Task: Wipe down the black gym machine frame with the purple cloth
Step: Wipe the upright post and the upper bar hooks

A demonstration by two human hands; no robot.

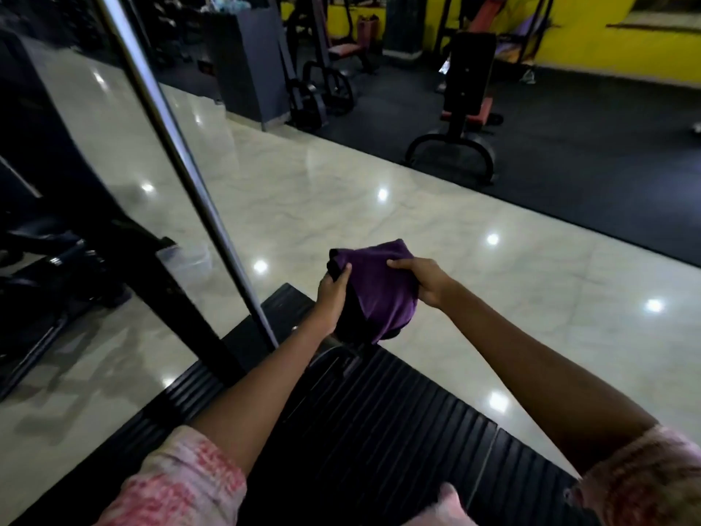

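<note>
While both arms reached forward from pink patterned sleeves, the purple cloth was held out in front of the person, draped over a dark upright part of the black gym machine frame, above a ribbed black platform. Seen from the head camera, the left hand gripped the left edge of the cloth, its fingers curled around the fabric and the dark part under it. On the other side the right hand pinched the upper right of the cloth, thumb and fingers closed on a fold of it. Between the two hands the cloth hung in a loose bunch, its lower edge falling toward the platform. A shiny metal pole ran diagonally from the top left down to the platform, just left of the left hand and apart from it. Left of that pole stood a black slanted beam of the frame with darker machine parts behind it. Beyond the hands, a glossy marble floor showed round light reflections. Farther back lay a dark rubber floor carrying a bench with red padding and other gym machines, against a yellow wall.
</note>
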